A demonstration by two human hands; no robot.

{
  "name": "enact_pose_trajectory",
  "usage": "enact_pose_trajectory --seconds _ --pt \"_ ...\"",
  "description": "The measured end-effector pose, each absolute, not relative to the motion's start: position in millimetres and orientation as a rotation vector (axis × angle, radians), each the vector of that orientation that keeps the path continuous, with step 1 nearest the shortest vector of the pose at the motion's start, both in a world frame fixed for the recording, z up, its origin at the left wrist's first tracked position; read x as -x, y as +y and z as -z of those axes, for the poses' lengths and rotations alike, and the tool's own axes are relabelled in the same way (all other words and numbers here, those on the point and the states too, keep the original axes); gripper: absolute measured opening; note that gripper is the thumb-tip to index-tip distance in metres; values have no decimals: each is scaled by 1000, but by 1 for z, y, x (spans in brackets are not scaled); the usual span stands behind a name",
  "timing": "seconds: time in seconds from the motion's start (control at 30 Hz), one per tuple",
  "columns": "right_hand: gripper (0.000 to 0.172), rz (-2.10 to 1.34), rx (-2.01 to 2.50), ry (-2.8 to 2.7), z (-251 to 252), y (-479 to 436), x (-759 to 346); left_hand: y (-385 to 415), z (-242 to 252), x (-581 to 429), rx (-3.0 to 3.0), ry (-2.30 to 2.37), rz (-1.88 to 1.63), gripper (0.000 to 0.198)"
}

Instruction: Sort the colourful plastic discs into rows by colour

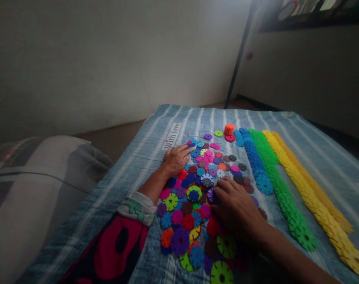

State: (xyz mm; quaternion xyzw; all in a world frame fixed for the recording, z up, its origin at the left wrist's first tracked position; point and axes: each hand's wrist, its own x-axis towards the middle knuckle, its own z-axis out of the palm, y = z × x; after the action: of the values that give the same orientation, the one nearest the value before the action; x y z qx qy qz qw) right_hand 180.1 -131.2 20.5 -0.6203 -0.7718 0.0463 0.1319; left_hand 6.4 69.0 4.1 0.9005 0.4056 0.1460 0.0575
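A loose pile of notched plastic discs [188,221] in many colours lies on the striped cloth. My left hand [176,159] rests at the pile's far left edge. Its fingers close on what looks like a yellow disc [193,150], seen nearly edge-on. Over the right side of the pile, my right hand [237,203] is spread palm down with bent fingers. Its fingertips touch the discs beside a purple disc [210,195]; the underside of this hand is hidden.
Right of the pile run overlapping rows of blue discs [253,154], green discs [281,197], yellow discs [309,197] and orange-yellow discs [318,189]. An orange stack [229,129] stands at the far end near a red disc [230,138]. Grey-white bedding [55,189] lies at left.
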Motion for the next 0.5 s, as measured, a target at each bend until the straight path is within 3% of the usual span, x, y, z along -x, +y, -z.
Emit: enact_pose_trajectory --seconds 0.5 --pt "27 -122 1720 -2245 -14 -131 -186 70 -2 -6 -2723 1222 -476 43"
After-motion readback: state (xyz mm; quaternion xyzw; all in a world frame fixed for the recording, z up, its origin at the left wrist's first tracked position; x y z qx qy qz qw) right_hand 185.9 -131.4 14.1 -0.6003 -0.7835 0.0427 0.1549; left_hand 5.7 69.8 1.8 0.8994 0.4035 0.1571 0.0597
